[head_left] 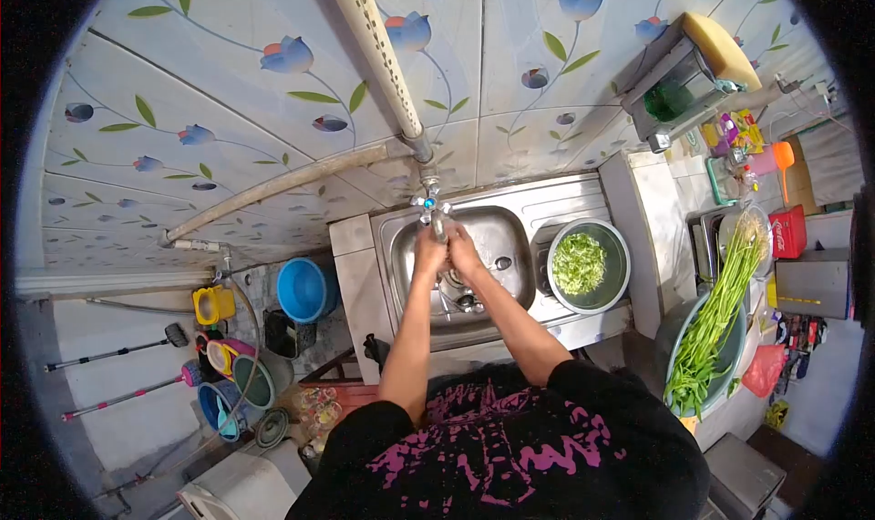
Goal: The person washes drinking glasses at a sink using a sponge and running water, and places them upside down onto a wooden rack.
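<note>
My left hand [428,249] and my right hand [463,249] are close together beneath the spout of the tap [430,204], over the steel sink [524,247]. Their fingers meet under the spout and are partly hidden by it, so I cannot make out whether they hold anything. A blue mark sits at the centre of the tap's handle. Below the hands, a few shiny metal utensils [467,302] lie in the basin. To the right, a grey basin [620,288] of chopped green vegetables [578,265] rests on the drainboard.
Long green stalks [720,324] fill a large tub at the right, beside a red container [787,232]. A filter jug [674,92] hangs on the tiled wall. Left of the sink are a blue bucket [305,289] and a hose [248,301]. A pipe [374,51] runs down to the tap.
</note>
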Demonstrator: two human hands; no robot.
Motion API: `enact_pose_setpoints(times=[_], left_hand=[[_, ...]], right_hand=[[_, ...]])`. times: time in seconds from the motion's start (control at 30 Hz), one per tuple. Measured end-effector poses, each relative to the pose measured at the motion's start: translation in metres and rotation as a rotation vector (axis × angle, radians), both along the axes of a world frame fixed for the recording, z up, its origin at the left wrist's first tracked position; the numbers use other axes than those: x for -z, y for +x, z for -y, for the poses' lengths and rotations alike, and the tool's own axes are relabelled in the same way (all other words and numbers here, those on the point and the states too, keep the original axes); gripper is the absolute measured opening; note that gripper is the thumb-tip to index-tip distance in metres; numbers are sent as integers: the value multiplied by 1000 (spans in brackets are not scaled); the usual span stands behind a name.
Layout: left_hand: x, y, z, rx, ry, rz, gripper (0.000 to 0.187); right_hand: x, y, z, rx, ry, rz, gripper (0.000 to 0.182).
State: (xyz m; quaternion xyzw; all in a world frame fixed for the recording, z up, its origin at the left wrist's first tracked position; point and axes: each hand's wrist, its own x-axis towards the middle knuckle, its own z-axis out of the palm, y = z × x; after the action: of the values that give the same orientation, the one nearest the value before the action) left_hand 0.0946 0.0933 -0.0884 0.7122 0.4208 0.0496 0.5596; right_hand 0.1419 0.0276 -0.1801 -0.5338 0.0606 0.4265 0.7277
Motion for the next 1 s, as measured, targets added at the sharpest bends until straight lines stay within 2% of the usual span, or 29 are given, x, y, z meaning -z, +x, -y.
enact_pose_setpoints(times=[0.07, 0.13, 0.2, 0.23, 0.27, 0.33, 0.37, 0.4, 0.47, 0.53, 0.63, 0.73, 0.77, 0.9, 1.0], left_hand=[[1, 4, -5, 69, -2, -25, 42], [17, -1, -6, 100, 6, -44, 44], [67, -14, 15, 113, 249, 57, 41], [80, -16, 19, 112, 371, 107, 42], [75, -16, 13, 107, 374, 106, 42], [50, -12, 0, 66, 82, 72, 41], [42, -9, -6, 47, -63, 57, 41], [50, -9, -11, 45, -65, 57, 41], [59, -5, -18, 69, 99, 57, 45], [60, -4, -16, 81, 187, 56, 46], [-8, -4, 19, -107, -42, 289, 53], [13, -17, 24, -164, -124, 134, 54], [21, -19, 26, -190, -169, 60, 55], [32, -20, 22, -213, -153, 134, 53], [64, -17, 0, -236, -189, 204, 51]], right_hand=[[-10, -5, -1, 22, -116, 1, 48], [6, 0, -6, 30, -104, 49, 49], [23, 9, -5, 53, -97, 148, 50], [13, 11, -3, 47, -97, 151, 50], [-11, 10, -2, 10, -110, 107, 52], [-48, 5, 7, -60, -147, 20, 55], [-49, 1, 7, -63, -149, 24, 55], [-43, -8, 4, -62, -224, 103, 57], [-31, -17, -1, -53, -374, 264, 59], [-18, -11, -6, -26, -293, 229, 60], [8, 3, -17, 25, -133, 150, 62], [33, 25, -20, -186, -84, 152, 63], [36, 31, -16, -186, -86, 152, 63], [32, 36, -17, -292, 4, -25, 63], [14, -12, -26, 102, -200, 531, 62]])
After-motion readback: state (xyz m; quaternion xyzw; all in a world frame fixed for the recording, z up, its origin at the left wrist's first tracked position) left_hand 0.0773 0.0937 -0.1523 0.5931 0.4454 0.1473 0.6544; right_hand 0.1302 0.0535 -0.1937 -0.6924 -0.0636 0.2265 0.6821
